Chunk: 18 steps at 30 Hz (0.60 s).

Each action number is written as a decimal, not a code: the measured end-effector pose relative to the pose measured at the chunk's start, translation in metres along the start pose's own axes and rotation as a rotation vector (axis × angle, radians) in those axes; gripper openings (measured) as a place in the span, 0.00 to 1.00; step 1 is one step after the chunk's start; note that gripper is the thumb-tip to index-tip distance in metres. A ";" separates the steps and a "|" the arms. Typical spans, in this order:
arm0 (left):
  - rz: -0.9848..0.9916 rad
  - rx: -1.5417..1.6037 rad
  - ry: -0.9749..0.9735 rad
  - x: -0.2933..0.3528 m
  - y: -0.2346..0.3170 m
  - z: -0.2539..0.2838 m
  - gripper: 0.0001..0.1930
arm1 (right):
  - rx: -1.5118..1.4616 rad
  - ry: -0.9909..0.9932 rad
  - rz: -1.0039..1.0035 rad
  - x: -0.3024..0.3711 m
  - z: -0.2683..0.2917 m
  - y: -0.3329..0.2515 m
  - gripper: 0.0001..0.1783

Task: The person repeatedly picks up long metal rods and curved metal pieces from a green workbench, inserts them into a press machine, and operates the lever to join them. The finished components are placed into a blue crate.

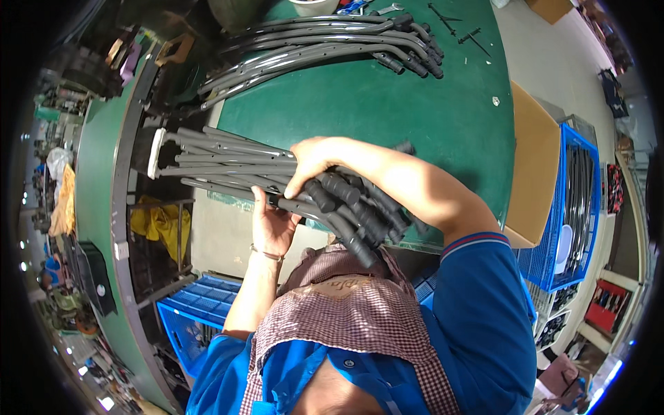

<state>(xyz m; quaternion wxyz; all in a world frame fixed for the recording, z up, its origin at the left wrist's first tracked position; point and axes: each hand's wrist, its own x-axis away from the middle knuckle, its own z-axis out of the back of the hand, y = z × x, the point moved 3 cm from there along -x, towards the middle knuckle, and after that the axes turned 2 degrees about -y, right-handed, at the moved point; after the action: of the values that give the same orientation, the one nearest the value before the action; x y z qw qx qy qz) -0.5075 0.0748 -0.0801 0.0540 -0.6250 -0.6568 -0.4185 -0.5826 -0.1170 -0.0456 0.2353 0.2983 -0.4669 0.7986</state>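
A bundle of dark grey metal tubes [232, 164] lies across the near edge of the green table, with black ribbed ends [346, 197] fanned out to the right. My right hand [311, 160] is closed over the bundle from above, its thumb and fingers wrapped around several tubes. Below it, my left hand [275, 229] grips the nearest tube from underneath, with the thumb up along its side; part of its fingers is hidden behind the tube. At their left ends the tubes reach a white padded bar [157, 153].
More curved dark tubes [325, 45] lie at the back of the green table [387, 104], by a wrench [391, 9], a white bowl [315, 7] and black T-shaped parts [474, 40]. A cardboard box [536, 166] and blue crate [588, 207] stand right; another blue crate [183, 339] lower left.
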 end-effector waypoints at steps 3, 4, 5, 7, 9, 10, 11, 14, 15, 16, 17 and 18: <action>-0.047 -0.052 0.061 0.017 -0.010 -0.001 0.33 | -0.299 -0.001 0.149 0.006 -0.044 0.006 0.55; -0.020 -0.032 0.050 0.022 -0.012 0.001 0.31 | -0.217 0.144 0.191 0.016 -0.053 0.004 0.56; -0.020 0.002 0.021 0.022 -0.016 0.005 0.30 | -0.204 0.169 0.148 0.028 -0.059 -0.002 0.57; 0.000 0.067 -0.065 0.016 -0.026 0.025 0.28 | -0.203 0.262 0.096 0.038 -0.072 -0.008 0.59; 0.057 0.035 -0.127 0.028 -0.029 0.019 0.31 | -0.242 0.321 0.119 0.050 -0.085 -0.014 0.64; 0.073 0.014 -0.177 0.033 -0.031 0.014 0.33 | -0.306 0.293 0.131 0.051 -0.091 -0.010 0.67; 0.042 -0.085 -0.163 0.038 -0.030 0.007 0.35 | -0.339 0.333 0.128 0.055 -0.096 -0.005 0.66; 0.103 -0.074 -0.226 0.051 -0.037 -0.026 0.34 | -0.414 0.408 0.219 0.089 -0.095 0.006 0.61; 0.067 -0.121 -0.241 0.049 -0.037 -0.033 0.34 | -0.425 0.465 0.237 0.105 -0.091 0.009 0.60; 0.013 -0.154 -0.246 0.055 -0.049 -0.042 0.35 | -0.421 0.504 0.264 0.127 -0.096 0.016 0.59; 0.014 -0.176 -0.284 0.061 -0.060 -0.059 0.35 | -0.441 0.523 0.273 0.153 -0.099 0.024 0.61; -0.009 -0.247 -0.293 0.064 -0.072 -0.076 0.35 | -0.427 0.573 0.275 0.182 -0.100 0.035 0.63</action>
<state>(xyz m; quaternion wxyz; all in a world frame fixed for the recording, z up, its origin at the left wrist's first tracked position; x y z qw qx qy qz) -0.6178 0.0866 -0.0281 -0.1213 -0.6781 -0.6040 -0.4008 -0.7611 -0.0267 0.0215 0.3037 -0.0583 -0.5736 0.7585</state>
